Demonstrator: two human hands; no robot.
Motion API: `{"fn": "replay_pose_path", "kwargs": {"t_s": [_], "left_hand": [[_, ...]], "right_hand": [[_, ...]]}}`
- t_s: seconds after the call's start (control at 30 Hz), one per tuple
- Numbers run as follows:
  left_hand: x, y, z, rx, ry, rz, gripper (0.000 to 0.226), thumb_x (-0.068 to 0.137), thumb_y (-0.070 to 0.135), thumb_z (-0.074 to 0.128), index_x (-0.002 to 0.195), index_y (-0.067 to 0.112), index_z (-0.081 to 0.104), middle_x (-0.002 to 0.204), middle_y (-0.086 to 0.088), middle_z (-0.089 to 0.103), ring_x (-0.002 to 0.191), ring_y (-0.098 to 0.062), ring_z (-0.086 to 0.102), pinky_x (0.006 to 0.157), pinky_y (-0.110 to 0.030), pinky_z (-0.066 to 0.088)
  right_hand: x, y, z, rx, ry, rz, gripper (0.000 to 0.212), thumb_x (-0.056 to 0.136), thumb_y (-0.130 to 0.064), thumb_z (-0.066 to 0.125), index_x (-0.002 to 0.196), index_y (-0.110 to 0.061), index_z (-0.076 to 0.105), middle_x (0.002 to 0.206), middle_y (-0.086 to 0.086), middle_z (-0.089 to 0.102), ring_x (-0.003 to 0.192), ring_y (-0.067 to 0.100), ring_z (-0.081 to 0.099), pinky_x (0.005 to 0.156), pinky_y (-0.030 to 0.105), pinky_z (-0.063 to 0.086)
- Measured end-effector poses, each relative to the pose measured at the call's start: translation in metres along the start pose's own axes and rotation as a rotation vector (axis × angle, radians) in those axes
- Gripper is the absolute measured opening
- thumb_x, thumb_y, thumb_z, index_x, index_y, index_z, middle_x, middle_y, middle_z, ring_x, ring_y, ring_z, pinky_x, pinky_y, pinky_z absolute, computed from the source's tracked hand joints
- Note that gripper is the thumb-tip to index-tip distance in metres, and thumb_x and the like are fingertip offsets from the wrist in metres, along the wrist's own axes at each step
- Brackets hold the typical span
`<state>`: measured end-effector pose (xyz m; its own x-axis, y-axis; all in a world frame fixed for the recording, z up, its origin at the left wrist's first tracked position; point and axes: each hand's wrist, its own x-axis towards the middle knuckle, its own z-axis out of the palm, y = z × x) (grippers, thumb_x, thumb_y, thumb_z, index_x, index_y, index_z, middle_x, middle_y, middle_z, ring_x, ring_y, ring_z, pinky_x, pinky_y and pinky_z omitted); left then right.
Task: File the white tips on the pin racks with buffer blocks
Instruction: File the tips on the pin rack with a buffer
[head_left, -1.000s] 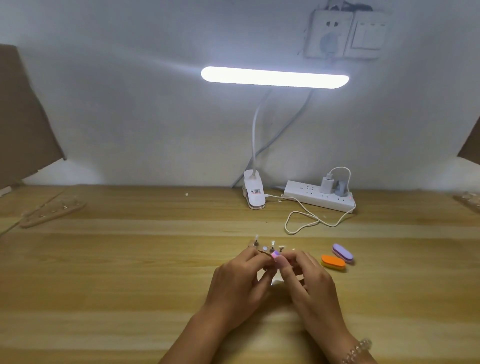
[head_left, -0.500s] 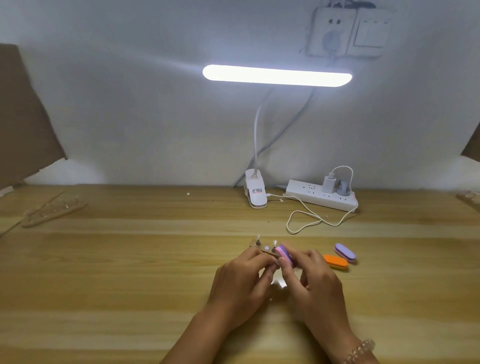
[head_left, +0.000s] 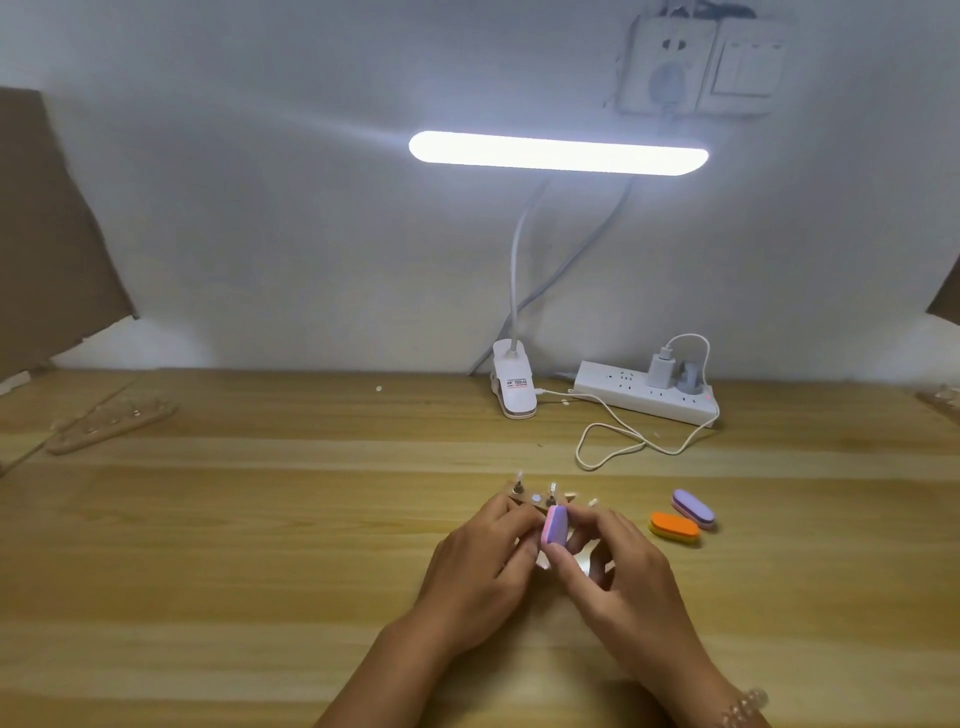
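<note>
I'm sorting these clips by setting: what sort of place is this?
Likely a small nail-craft workbench, perhaps at home: a wooden table against a wall, a clip-on desk lamp, an orange buffer block and a pin rack.

1. Buffer blocks counted: three, namely pink block (head_left: 554, 526), orange block (head_left: 674, 527) and lilac block (head_left: 693, 508).
2. Pin racks made out: two, namely near rack (head_left: 535, 500) and far-left rack (head_left: 111, 423).
3. Hands: left hand (head_left: 483, 566) and right hand (head_left: 623, 577).
4. Lamp (head_left: 558, 153): one. Power strip (head_left: 644, 397): one.
</note>
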<state>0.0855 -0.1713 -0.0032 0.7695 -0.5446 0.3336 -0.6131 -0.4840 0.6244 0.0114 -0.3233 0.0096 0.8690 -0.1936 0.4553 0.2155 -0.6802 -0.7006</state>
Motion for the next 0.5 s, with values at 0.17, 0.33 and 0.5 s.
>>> {"fn": "replay_pose_path", "kwargs": {"t_s": [0.17,0.33,0.5], "left_hand": [[-0.0005,0.0032,-0.0001,-0.036,-0.070,-0.004,0.023,0.093,0.040,0.039,0.103,0.032,0.057,0.102,0.014,0.052,0.086,-0.010,0.055,0.075,-0.039,0.049],[0.0009,0.0025,-0.0019,-0.159,-0.063,-0.062,0.024,0.092,0.042,0.041,0.101,0.032,0.061,0.097,0.014,0.055,0.088,-0.008,0.056,0.079,-0.039,0.050],[0.0014,0.0029,-0.0001,-0.136,-0.100,-0.056,0.026,0.090,0.043,0.040,0.103,0.031,0.060,0.098,0.012,0.054,0.088,-0.008,0.054,0.080,-0.042,0.049]], "right_hand": [[0.0036,0.0031,-0.0023,0.061,0.063,0.065,0.011,0.082,-0.036,0.073,0.089,-0.031,0.067,0.076,-0.007,0.063,0.059,0.016,0.053,0.054,0.022,0.041],[0.0007,-0.0017,-0.0020,0.038,0.049,0.036,0.026,0.075,-0.050,0.071,0.081,-0.026,0.064,0.075,-0.007,0.059,0.060,0.015,0.050,0.055,0.033,0.043],[0.0013,-0.0027,-0.0013,0.022,0.094,0.041,0.021,0.076,-0.047,0.071,0.081,-0.028,0.063,0.073,-0.006,0.058,0.058,0.013,0.047,0.055,0.031,0.041]]}}
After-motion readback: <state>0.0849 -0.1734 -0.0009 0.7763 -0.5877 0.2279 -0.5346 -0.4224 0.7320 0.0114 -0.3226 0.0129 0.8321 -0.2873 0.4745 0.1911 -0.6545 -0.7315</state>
